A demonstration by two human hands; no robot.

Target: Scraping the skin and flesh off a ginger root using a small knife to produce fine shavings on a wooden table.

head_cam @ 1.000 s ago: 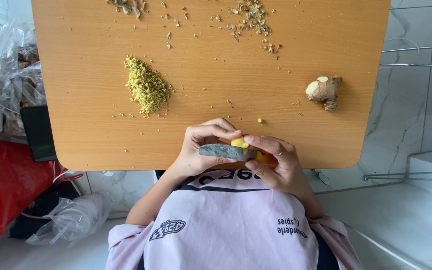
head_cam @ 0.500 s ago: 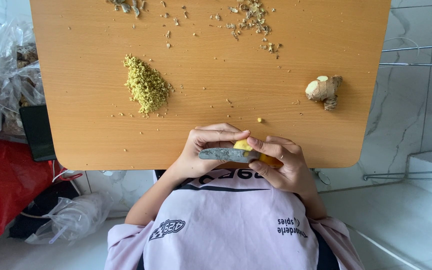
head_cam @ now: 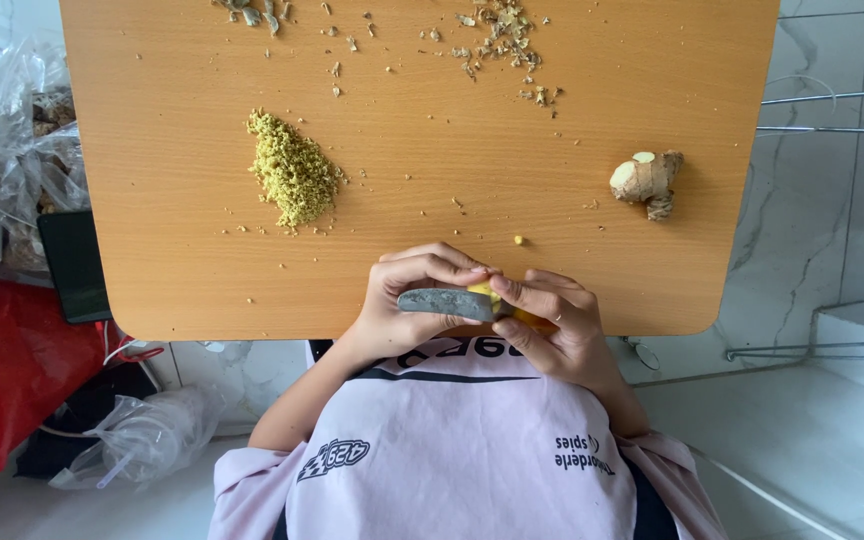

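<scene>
Ginger (head_cam: 505, 305), a small peeled yellow piece, sits pinched between our two hands at the near edge of the wooden table (head_cam: 182, 260). Our left hand (head_cam: 407, 300) curls its fingers around a grey knife blade (head_cam: 442, 303), pressing it to the piece; our right hand (head_cam: 557, 325) grips the piece with thumb and fingertips. We judge it firm, light and a little slick where peeled, best held by its ends. Well apart lie an unpeeled ginger knob (head_cam: 645, 181), a minced heap (head_cam: 292, 172) and scattered peelings (head_cam: 497, 35). Nothing blocks our hands.
</scene>
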